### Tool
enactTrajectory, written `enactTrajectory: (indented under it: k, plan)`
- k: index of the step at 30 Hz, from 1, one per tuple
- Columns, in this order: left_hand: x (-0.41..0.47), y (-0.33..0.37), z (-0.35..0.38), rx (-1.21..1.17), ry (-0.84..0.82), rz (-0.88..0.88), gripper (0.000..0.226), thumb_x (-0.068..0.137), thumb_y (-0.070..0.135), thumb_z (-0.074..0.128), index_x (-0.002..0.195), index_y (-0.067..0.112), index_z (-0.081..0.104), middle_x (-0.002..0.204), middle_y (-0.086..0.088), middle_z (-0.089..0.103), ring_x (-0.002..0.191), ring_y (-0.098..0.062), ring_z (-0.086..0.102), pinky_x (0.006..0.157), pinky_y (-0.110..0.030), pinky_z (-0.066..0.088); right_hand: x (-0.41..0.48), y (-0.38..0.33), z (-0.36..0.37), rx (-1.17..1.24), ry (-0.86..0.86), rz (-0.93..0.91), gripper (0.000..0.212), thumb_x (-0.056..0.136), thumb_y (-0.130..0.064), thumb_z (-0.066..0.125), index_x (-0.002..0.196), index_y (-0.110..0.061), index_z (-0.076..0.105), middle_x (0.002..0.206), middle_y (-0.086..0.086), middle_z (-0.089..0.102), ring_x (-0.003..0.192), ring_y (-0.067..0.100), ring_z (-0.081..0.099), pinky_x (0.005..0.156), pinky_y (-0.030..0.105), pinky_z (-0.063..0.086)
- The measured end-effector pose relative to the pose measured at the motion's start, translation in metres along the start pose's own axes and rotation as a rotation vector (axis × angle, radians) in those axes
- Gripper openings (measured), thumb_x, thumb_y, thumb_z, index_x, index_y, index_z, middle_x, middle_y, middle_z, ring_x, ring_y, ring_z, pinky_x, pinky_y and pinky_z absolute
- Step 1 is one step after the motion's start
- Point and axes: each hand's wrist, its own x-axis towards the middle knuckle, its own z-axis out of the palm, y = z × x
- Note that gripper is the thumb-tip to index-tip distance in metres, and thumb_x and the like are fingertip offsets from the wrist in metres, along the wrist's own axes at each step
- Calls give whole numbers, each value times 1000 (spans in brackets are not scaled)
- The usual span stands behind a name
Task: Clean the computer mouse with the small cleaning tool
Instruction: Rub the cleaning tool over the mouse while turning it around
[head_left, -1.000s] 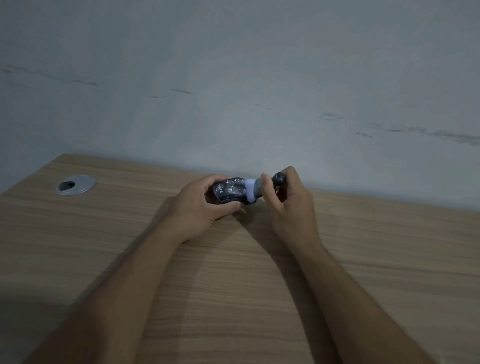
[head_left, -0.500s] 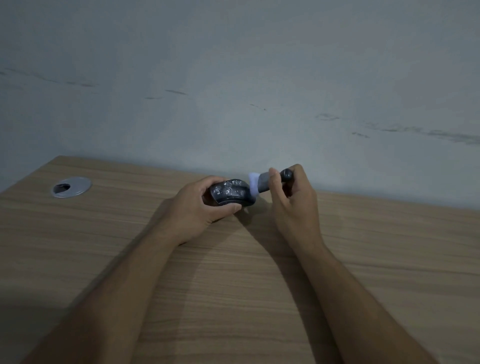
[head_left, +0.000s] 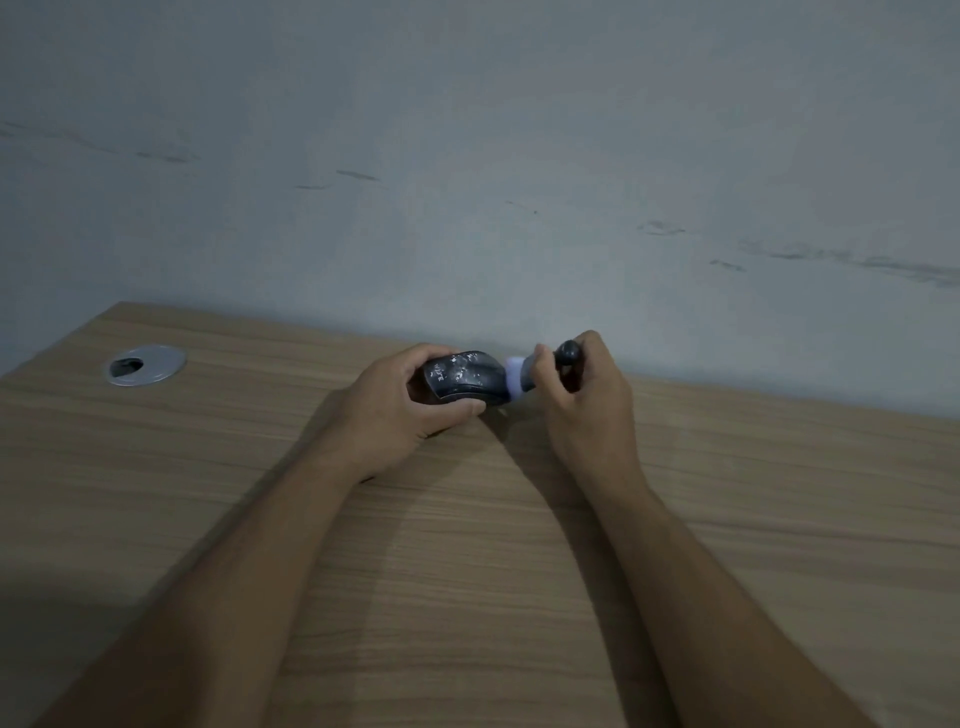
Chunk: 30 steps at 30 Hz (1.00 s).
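**Brush head meets the front of the mouse**

The computer mouse (head_left: 464, 383) sits at the far edge of the counter (head_left: 519, 571), close to the wall, cupped in the left hand (head_left: 400, 410). That hand is curled around it from the near side, thumb under its lower edge and fingers over the far side, so the dark shell with pale flecks across its top faces the camera. The right hand (head_left: 587, 400) is closed on the small cleaning tool (head_left: 540, 370), pinching the dark handle near its pale brush head, which touches the mouse's right end.

The mouse looks light, rigid and smooth-shelled, likely to slip or spin under sideways brushing, so the wrap-around hold on its flanks seems right; the buttons and wheel are best left free. The tool looks light too, with soft bristles that should bend under little pressure, so a short grip near the head gives control.

Both forearms reach forward and converge, wrists low over the counter. A metal cable grommet (head_left: 147, 364) lies well apart, to the left.
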Motion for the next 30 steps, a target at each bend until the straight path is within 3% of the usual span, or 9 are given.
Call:
enactTrajectory:
  k: [3,6,10,12,16,19,22,27,30]
  plan:
    - [1,2,1,20,3,3,53,81,32,98,129,32,75,115,11,84,106,-8,80,102,-39,64,4,-9,-2,114,20,-14,36,104,-28,68,79,-20,43,62,-16,46,57,3,40,56,20,34]
    - [2,2,0,38,5,3,54,80,34,97,129,34,75,115,11,84,105,-10,81,100,-43,65,-4,-11,5,15,-88,-72,36,102,-26,70,81,-13,45,63,-10,43,56,5,38,54,24,35]
    - [2,2,2,50,4,14,56,81,36,97,132,32,74,117,11,83,107,-6,79,96,-26,62,5,-7,-2,45,24,12,35,103,-28,69,81,-13,46,63,-10,44,56,4,40,57,25,35]
    - [2,3,3,63,0,18,55,82,33,97,132,31,74,116,10,83,106,-7,79,89,-19,60,4,-18,-1,75,-21,-42,35,104,-29,69,81,-17,45,63,-13,45,57,3,41,56,23,36]
    - [2,0,1,86,14,20,56,81,36,96,132,33,74,116,11,83,106,-9,79,96,-35,64,-2,-11,3,-39,-76,-46,36,101,-27,71,82,-12,45,62,-9,45,56,6,39,55,28,36]
    - [3,0,2,96,1,31,58,80,41,96,133,36,73,117,14,83,107,-6,78,95,-31,61,5,-11,-3,36,-8,11,35,103,-29,69,83,-11,46,64,-11,44,58,6,38,57,28,35]
    - [4,1,2,130,16,32,58,79,44,96,131,37,73,116,13,81,104,-8,76,90,-33,61,0,-26,1,42,-100,-85,35,103,-28,69,84,-11,46,64,-12,44,57,5,39,54,22,35]
    - [2,-1,2,115,17,32,63,73,50,94,132,38,74,117,15,82,108,-7,78,100,-40,63,3,-17,3,-60,-46,-1,35,102,-28,70,84,-9,46,63,-8,45,55,8,38,54,26,33]
    - [3,2,2,136,9,26,62,75,51,95,131,39,73,117,16,81,106,-7,76,91,-32,62,1,-33,0,20,-60,-81,34,104,-30,68,82,-19,45,60,-13,47,54,5,44,53,17,33]
